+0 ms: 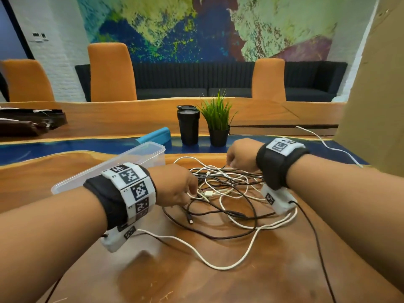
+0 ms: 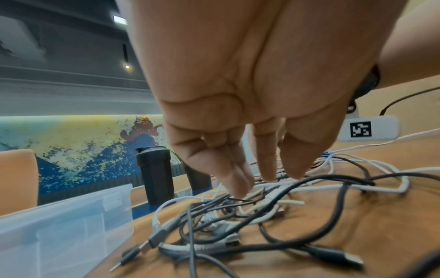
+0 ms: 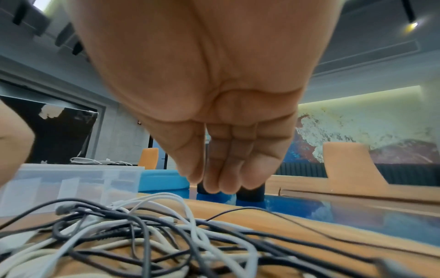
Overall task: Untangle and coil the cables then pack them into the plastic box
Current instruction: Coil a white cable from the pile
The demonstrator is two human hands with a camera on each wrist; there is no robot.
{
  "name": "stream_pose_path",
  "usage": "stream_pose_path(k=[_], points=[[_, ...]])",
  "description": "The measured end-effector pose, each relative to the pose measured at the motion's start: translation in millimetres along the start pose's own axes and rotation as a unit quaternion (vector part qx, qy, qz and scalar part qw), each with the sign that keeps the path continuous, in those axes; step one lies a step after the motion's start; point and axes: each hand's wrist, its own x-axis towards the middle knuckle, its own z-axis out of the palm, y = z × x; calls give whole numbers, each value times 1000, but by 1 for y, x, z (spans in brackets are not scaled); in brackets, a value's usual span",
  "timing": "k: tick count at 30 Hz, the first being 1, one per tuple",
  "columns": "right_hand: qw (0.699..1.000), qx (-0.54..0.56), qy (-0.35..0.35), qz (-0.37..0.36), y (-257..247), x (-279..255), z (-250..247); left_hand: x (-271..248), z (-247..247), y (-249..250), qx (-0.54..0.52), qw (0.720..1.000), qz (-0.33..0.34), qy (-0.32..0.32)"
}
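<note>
Both hands, left [image 1: 175, 184] and right [image 1: 240, 155], hang loose-fingered and holding nothing over the cables [image 1: 227, 193], seemingly seeking an end, the box [image 1: 140, 153] beside.

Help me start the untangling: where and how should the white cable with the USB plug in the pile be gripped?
Probably pinch the white cable's USB plug, coming from above with the left hand: it is a free end lying on top of the pile, rigid, right beside those fingers.

An office meeting room; long wooden table [image 1: 251, 110], orange chairs [image 1: 111, 71], dark sofa [image 1: 196, 77], painted mural [image 1: 175, 25].
</note>
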Motion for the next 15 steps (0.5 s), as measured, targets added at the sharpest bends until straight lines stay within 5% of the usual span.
stream_pose_path(k=[7, 10, 12, 15], points=[[994, -74, -67, -53, -46, 57, 27, 16, 11, -14, 28, 995, -44, -83], [995, -75, -11, -71, -44, 55, 15, 18, 15, -22, 6, 995, -42, -90], [995, 39, 42, -76, -35, 44, -10, 18, 17, -27, -4, 995, -45, -85], [958, 267, 66, -78, -23, 13, -62, 15, 17, -29, -27, 995, -58, -82]])
